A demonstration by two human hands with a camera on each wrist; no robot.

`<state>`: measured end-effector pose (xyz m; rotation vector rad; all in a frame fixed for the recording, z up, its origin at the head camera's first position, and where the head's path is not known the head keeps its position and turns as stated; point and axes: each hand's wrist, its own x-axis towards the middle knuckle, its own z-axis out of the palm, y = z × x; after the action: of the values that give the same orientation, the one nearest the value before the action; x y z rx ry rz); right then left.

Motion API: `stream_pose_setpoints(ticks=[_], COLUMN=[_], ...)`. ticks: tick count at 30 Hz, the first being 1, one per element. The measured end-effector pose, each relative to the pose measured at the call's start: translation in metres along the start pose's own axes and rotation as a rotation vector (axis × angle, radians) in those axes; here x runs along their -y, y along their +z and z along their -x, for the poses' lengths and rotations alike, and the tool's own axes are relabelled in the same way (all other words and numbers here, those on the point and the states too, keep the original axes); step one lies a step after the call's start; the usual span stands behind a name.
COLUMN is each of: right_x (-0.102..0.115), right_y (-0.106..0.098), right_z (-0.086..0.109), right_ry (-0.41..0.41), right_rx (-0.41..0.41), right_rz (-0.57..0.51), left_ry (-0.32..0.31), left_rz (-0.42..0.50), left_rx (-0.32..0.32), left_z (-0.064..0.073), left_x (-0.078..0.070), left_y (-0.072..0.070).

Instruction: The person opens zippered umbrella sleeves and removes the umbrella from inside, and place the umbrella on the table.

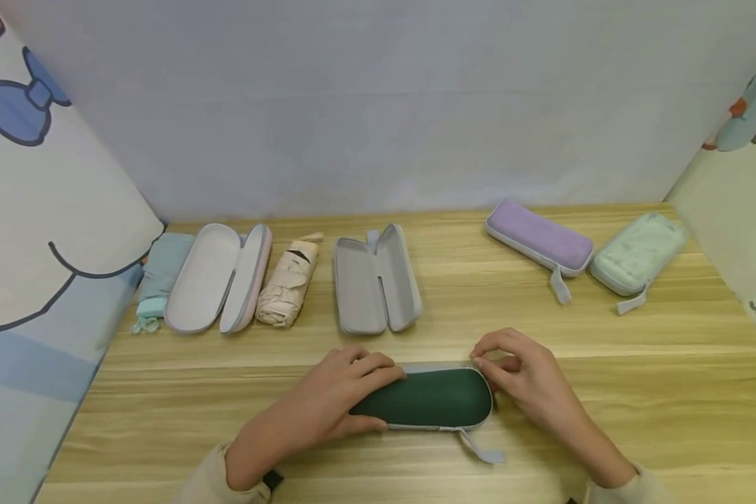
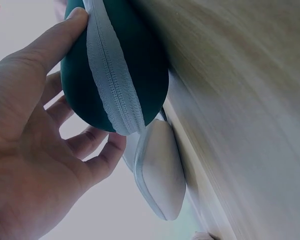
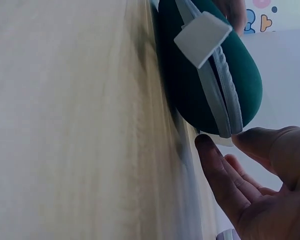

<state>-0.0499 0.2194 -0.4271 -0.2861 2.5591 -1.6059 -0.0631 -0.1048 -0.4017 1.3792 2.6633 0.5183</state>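
A dark green zippered case (image 1: 428,397) with a grey zipper band lies on the table before me. My left hand (image 1: 327,399) grips its left part, thumb on the near side and fingers over the top and far side. At the case's far right edge, my right hand (image 1: 523,374) pinches with thumb and index finger; the exact bit between them is hidden. In the right wrist view the zipper band (image 3: 217,95) is parted at this end. A grey ribbon tab (image 1: 481,451) hangs from the near side. In the left wrist view the zipper (image 2: 112,75) is closed at the other end.
Behind lie an open grey case (image 1: 360,294), a folded beige umbrella (image 1: 288,283), an open white-lined case (image 1: 201,280) and a folded blue-green umbrella (image 1: 164,269). Closed purple (image 1: 538,234) and mint (image 1: 639,252) cases lie at the back right. A pale wall (image 1: 403,140) stands behind the table.
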Motion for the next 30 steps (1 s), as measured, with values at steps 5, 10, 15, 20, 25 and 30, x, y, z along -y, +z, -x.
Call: stream_pose_setpoints(ticks=[5, 10, 15, 20, 25, 30], right_x=[0.002, 0.001, -0.001, -0.003, 0.0, 0.006], right_y=[0.001, 0.003, 0.002, 0.004, 0.012, 0.021], right_z=[-0.006, -0.014, -0.024, -0.037, -0.049, -0.057], right_ry=[-0.029, -0.073, -0.087, -0.127, -0.15, -0.172], right_rx=[0.018, 0.051, 0.116, 0.199, 0.288, 0.335], right_rz=[0.022, 0.053, 0.06, 0.051, 0.024, 0.03], left_ry=[-0.003, -0.009, -0.004, -0.011, -0.017, -0.014], left_rz=[0.014, 0.028, 0.015, 0.01, -0.002, -0.015], left_rx=[-0.011, -0.011, -0.008, -0.006, -0.007, -0.018], left_z=[0.0, 0.001, 0.0, 0.001, 0.001, 0.0], left_x=[0.0, -0.001, -0.001, -0.001, -0.002, -0.003], left_y=[0.002, 0.0, 0.0, 0.0, 0.0, 0.001])
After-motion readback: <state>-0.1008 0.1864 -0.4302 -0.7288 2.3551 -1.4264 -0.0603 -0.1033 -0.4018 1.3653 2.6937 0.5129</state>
